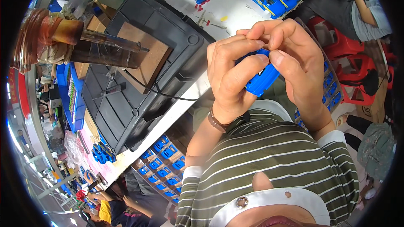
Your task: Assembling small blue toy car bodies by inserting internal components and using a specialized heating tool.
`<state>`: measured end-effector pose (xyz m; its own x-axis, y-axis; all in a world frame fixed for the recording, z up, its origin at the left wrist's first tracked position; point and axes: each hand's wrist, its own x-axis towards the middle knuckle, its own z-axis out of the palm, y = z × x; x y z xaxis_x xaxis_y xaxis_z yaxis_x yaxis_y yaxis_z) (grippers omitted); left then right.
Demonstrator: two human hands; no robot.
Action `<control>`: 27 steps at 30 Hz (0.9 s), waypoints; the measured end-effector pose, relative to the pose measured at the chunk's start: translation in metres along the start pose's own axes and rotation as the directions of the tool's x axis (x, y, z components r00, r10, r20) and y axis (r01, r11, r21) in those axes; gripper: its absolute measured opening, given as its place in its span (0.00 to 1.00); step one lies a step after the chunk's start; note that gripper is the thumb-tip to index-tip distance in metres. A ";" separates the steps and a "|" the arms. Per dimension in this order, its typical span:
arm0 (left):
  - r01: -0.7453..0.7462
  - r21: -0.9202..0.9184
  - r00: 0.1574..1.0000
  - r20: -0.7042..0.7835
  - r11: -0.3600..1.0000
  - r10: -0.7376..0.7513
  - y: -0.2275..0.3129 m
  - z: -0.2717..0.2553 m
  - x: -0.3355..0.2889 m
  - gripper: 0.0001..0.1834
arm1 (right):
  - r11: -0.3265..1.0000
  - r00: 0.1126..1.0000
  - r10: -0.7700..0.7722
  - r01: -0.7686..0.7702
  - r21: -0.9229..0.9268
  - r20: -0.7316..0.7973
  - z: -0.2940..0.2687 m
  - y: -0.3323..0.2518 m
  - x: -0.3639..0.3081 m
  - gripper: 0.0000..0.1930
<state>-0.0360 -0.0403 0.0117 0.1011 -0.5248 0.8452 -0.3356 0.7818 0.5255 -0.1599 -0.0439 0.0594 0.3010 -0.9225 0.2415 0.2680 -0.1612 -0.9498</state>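
A blue plastic toy car body (261, 82) is held up in front of my chest, between both hands. My left hand (229, 65) wraps round its left side, thumb and fingertips pressed on its upper part. My right hand (296, 56) pinches at the far end, thumb and index fingertip close to the left fingertips. The fingers cover much of the car body, and whether a small part sits between the right fingertips is hidden.
A black plastic crate (181, 29) carries a brown board (162, 52) under a tape-wrapped tool with metal rods (111, 42). More blue car bodies (269, 0) lie on the white table (225, 6). Compartment trays (147, 180) flank me. Red stools (355, 73) and other people are on the right.
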 end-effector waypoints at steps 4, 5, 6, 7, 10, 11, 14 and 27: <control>0.037 0.016 0.999 -0.013 0.999 -0.037 0.003 -0.001 0.000 0.18 | 0.995 0.999 0.009 -0.014 0.094 0.051 -0.005 0.007 0.001 0.07; 0.038 -0.024 0.999 -0.027 0.999 -0.038 0.004 -0.002 0.000 0.18 | 0.991 0.998 0.014 -0.023 0.130 0.067 -0.005 0.007 0.001 0.08; 0.031 -0.058 0.999 -0.041 0.998 -0.034 0.003 -0.004 0.003 0.18 | 0.978 0.999 -0.005 -0.004 0.206 0.042 -0.002 0.007 0.001 0.09; 0.025 -0.090 0.998 -0.057 0.996 -0.030 0.004 -0.006 0.006 0.18 | 0.960 1.000 -0.020 0.014 0.281 0.019 0.002 0.007 -0.001 0.10; 0.102 -0.172 0.991 -0.072 0.980 -0.116 0.012 -0.017 0.009 0.17 | 0.959 0.978 -0.191 0.166 0.228 0.090 0.005 0.022 0.001 0.13; 0.128 -0.183 0.987 -0.074 0.975 -0.143 0.016 -0.020 0.010 0.18 | 0.956 0.954 -0.265 0.241 0.170 0.141 0.005 0.027 0.002 0.14; 0.151 -0.236 0.977 -0.110 0.960 -0.181 0.020 -0.025 0.007 0.18 | 0.942 0.919 -0.332 0.332 0.034 0.215 0.008 0.031 0.005 0.15; 0.489 -0.171 0.755 -0.408 0.856 -0.513 0.042 -0.078 -0.002 0.14 | 0.779 0.774 -0.178 0.488 -0.393 0.607 0.025 0.049 -0.020 0.46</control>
<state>0.0224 0.0195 0.0395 0.6305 -0.6601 0.4084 -0.0774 0.4701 0.8792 -0.1303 -0.0248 0.0125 0.7409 -0.4728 0.4770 -0.0044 -0.7136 -0.7005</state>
